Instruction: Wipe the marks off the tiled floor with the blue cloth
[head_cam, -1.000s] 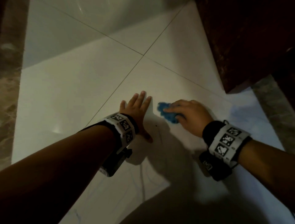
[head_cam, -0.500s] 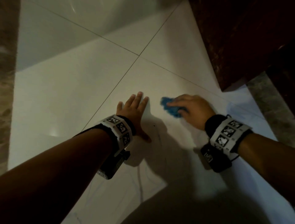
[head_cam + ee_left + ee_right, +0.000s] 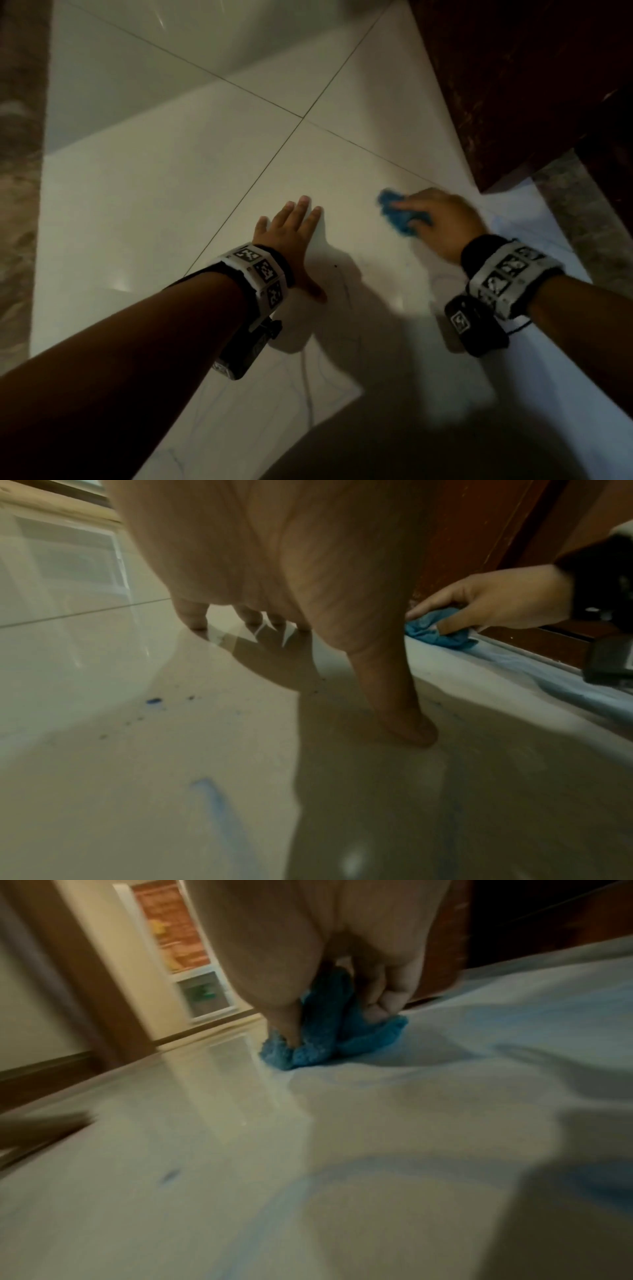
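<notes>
Cloth (image 3: 399, 216) first: the blue cloth is bunched up small, sitting right of centre in the head view, on the white tiled floor (image 3: 171, 192) just below the dark wooden furniture (image 3: 534, 85) that fills the upper right. The right hand (image 3: 442, 222) has it clamped, thumb and fingers curled around the wad and pressing it down onto the tile. The right wrist view is smeared with blur, so I'd guess it's mid-scrub.

The left hand (image 3: 291, 236) is flat on the floor near the middle of the frame, fingers straight and spread, holding nothing, looks like it's just propping the person up. The two hands are apart, with bare tile between them.

As for progress, I'd say it's nowhere near done. There's a blue streak (image 3: 212, 802) at the lower left of the left wrist view, plus a little blue blob (image 3: 153, 700) and dark specks around it. Faint thin lines (image 3: 306, 387) show at the bottom centre of the head view too, and the tile near the cloth has a bluish haze. Hard to tell if that's smeared ink or just the light. Plenty left to wipe either way.
</notes>
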Tool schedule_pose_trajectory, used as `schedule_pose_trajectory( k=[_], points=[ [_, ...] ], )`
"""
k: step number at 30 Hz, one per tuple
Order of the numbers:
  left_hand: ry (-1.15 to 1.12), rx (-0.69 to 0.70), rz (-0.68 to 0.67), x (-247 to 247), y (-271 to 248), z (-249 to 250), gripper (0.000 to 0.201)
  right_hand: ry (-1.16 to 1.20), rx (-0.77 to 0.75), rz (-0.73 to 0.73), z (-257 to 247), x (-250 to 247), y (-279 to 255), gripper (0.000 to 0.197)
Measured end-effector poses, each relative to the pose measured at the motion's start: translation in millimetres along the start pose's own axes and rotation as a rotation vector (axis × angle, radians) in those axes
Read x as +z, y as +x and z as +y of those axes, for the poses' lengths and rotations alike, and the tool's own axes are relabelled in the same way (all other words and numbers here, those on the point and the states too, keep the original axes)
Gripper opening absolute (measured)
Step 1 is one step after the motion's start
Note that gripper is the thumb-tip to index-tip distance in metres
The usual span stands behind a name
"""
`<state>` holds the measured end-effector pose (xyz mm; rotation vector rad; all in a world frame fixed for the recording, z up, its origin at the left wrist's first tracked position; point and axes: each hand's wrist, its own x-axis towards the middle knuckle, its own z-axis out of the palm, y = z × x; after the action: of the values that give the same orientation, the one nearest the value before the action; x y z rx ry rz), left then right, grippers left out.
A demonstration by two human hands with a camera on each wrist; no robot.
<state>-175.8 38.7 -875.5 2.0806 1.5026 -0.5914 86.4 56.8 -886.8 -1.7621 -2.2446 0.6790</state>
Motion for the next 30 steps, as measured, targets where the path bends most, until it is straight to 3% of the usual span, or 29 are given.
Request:
schedule_pose_trajectory(
  k=[2, 4, 8, 11, 13, 16, 18, 23, 26, 28, 30],
  points=[
    [-0.002, 0.007, 0.008, 1.3, -1.8, -2.5, 0.142, -0.039, 0.204, 0.066, 23.6, -13.4, 3.6, 0.042],
    [-0.005, 0.008, 0.000, 1.9, -2.4, -2.6, 0.142, -0.085, 0.245, 0.059, 18.4, -9.5, -4.4, 0.042],
    [-0.005, 0.002, -0.001, 1.0, -0.8, -2.1, 0.142, -0.049, -0.020, 0.077, -32.5, 29.1, -30.4, 0.040],
    [-0.022, 0.024, 0.003, -0.8, -2.2, -3.3, 0.139, -0.030, -0.118, 0.005, -36.9, 31.2, -28.4, 0.041],
    [-0.058, 0.027, 0.005, -3.4, -8.1, -11.1, 0.136, 0.035, -0.062, 0.023, -24.0, 20.5, -9.8, 0.040],
    [-0.076, -0.041, 0.024, -4.3, -24.3, -37.6, 0.136, 0.048, 0.148, 0.066, -13.0, 7.7, 25.2, 0.033],
    [-0.075, -0.099, 0.028, -1.2, -35.4, -59.0, 0.138, 0.028, 0.202, 0.063, -31.8, 13.3, 36.8, 0.032],
    [-0.080, -0.167, -0.010, 16.3, -52.9, -86.0, 0.144, -0.121, -0.120, -0.090, -130.5, 58.0, 25.1, 0.041],
    [-0.078, -0.164, -0.011, 23.4, -56.0, -88.1, 0.145, -0.070, -0.284, -0.195, -147.9, 73.5, 18.3, 0.044],
    [-0.084, -0.152, 0.008, 25.3, -56.8, -90.0, 0.144, -0.040, -0.264, -0.198, -134.4, 66.2, 34.1, 0.042],
    [-0.094, -0.142, 0.031, 27.5, -56.9, -92.7, 0.144, 0.009, -0.140, -0.098, -112.0, 52.3, 58.0, 0.037]
  ],
)
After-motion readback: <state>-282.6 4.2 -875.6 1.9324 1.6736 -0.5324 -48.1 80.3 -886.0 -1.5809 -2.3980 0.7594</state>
